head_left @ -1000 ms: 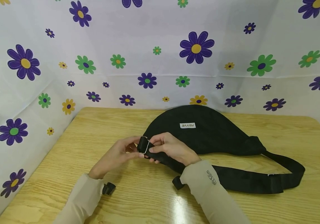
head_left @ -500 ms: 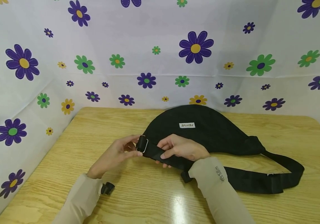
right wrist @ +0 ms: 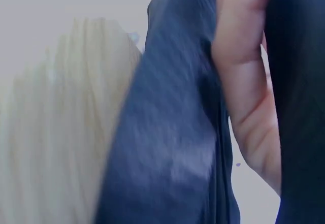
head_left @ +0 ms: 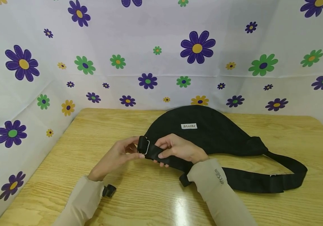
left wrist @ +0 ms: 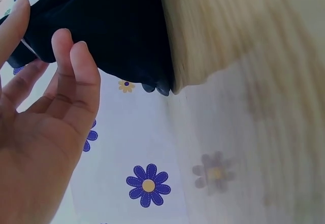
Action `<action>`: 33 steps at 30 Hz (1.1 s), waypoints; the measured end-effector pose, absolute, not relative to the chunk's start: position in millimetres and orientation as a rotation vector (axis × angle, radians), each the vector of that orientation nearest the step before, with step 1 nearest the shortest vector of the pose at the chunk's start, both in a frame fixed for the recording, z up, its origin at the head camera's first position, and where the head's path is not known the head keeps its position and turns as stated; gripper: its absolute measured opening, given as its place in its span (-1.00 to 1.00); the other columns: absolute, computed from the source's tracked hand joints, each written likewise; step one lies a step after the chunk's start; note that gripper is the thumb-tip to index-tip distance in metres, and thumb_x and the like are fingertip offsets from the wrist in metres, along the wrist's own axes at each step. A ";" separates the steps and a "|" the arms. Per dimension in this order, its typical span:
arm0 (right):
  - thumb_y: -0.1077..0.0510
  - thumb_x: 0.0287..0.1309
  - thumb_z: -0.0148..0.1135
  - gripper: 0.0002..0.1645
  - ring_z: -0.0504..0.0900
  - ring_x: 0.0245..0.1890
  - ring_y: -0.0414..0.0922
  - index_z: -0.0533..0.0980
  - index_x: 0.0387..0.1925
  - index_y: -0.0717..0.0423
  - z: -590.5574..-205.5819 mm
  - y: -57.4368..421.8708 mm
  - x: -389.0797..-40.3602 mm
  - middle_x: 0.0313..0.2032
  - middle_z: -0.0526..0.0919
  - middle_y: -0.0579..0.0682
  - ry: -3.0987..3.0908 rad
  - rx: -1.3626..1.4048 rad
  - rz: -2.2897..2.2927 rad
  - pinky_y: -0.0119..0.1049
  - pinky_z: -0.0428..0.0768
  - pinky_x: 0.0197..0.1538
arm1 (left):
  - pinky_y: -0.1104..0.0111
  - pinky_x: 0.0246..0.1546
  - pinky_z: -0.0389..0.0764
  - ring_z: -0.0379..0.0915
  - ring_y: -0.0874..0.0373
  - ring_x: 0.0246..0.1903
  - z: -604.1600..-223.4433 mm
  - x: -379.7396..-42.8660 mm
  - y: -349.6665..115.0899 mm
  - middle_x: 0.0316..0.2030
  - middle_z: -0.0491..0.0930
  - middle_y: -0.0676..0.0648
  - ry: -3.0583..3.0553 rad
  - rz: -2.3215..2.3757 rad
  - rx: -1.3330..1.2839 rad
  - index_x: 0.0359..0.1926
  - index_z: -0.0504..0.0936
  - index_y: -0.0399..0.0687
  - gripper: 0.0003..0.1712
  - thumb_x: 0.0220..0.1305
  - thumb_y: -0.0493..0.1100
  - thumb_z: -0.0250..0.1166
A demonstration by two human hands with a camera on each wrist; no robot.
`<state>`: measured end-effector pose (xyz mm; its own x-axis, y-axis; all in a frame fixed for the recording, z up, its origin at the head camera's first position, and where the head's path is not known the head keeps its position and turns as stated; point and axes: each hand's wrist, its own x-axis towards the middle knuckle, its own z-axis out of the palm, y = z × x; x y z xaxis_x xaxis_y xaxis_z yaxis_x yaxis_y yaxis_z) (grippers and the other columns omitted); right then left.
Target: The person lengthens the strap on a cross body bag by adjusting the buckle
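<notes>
A black waist bag (head_left: 203, 138) with a small white label lies toward the back of the wooden table. Its wide black strap (head_left: 175, 162) runs to my hands at the bag's left end. With thumb and fingers, my left hand (head_left: 119, 157) pinches the looped strap end at a metal slider buckle (head_left: 147, 147). My right hand (head_left: 181, 148) grips the strap just right of the buckle, thumb on top and fingertips showing below. In the left wrist view, the left fingers (left wrist: 76, 76) are beside the dark fabric. In the right wrist view, the strap (right wrist: 167, 117) passes alongside the right hand.
The strap's other part (head_left: 257, 182) loops round the right side of the table (head_left: 139, 201), with a second metal slider (head_left: 273, 175). A white flowered cloth (head_left: 161, 62) hangs behind and at the left. Small black objects (head_left: 109, 190) sit beside both sleeve cuffs.
My right hand slid right along the strap, away from the buckle, then came slightly back left. My left hand stays at the buckle, almost unmoved.
</notes>
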<state>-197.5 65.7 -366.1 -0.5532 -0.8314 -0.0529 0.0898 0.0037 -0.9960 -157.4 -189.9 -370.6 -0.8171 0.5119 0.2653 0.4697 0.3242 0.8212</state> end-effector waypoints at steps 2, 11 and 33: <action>0.57 0.26 0.09 -0.75 0.70 -0.46 -0.09 0.48 -0.03 0.57 -365.7 61.6 -195.3 -0.31 0.72 0.17 1.581 -0.782 -1.672 -0.31 0.63 -0.37 | 0.33 -0.18 0.61 0.54 0.11 -0.27 -370.7 -157.2 -188.2 -0.17 0.64 -0.07 2.511 1.535 0.956 0.16 0.58 -0.37 -0.57 0.27 -0.41 0.39; 0.56 0.25 0.12 -0.79 0.70 -0.45 -0.05 0.50 -0.08 0.47 -363.0 55.8 -191.5 -0.24 0.71 0.27 1.630 -0.727 -1.708 -0.26 0.66 -0.32 | 0.29 -0.15 0.62 0.56 0.11 -0.25 -370.8 -157.4 -183.4 -0.18 0.64 -0.04 2.513 1.489 0.979 0.14 0.59 -0.34 -0.58 0.28 -0.39 0.40; 0.56 0.21 0.14 -0.79 0.66 -0.49 -0.10 0.55 -0.12 0.47 -361.4 86.6 -201.6 -0.42 0.69 0.05 1.763 -0.748 -1.499 -0.28 0.65 -0.24 | 0.32 -0.17 0.61 0.54 0.09 -0.26 -366.9 -155.2 -188.2 -0.16 0.64 -0.05 2.507 1.523 0.930 0.17 0.58 -0.34 -0.55 0.26 -0.41 0.40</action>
